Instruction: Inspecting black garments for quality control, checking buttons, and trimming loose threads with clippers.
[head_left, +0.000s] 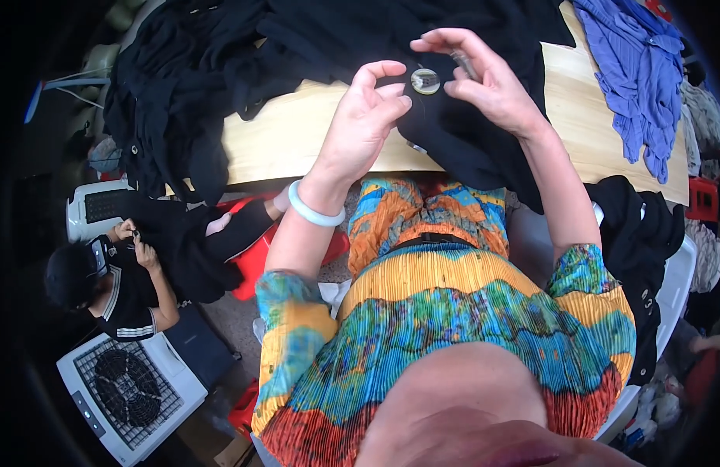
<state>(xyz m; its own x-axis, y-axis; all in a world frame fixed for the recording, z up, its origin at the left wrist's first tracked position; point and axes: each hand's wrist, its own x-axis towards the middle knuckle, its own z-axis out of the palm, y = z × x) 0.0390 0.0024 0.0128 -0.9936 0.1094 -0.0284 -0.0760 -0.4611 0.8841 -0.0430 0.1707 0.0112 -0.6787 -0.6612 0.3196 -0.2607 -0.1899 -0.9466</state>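
Note:
My left hand [364, 121] is raised over the table's near edge, its thumb and fingertips close together. Whatever they pinch is too small to make out. My right hand [492, 82] is bent toward it, the index finger arched and the thumb drawn near the other fingers; what it holds, if anything, I cannot make out. A grey band-like thing [462, 64] shows at its fingers. Between the hands appears a small round object [426, 81] with a pale rim and dark middle. Black cloth [472, 144] lies below them, hanging over the edge toward my lap.
More black garments [181, 70] heap across the wooden table [278, 140]. A blue-purple garment [644, 86] drapes over its right end. At left sits another person [126, 284], hands together on a small thing, near a white fan unit [130, 389]. Black clothing [632, 233] lies at my right.

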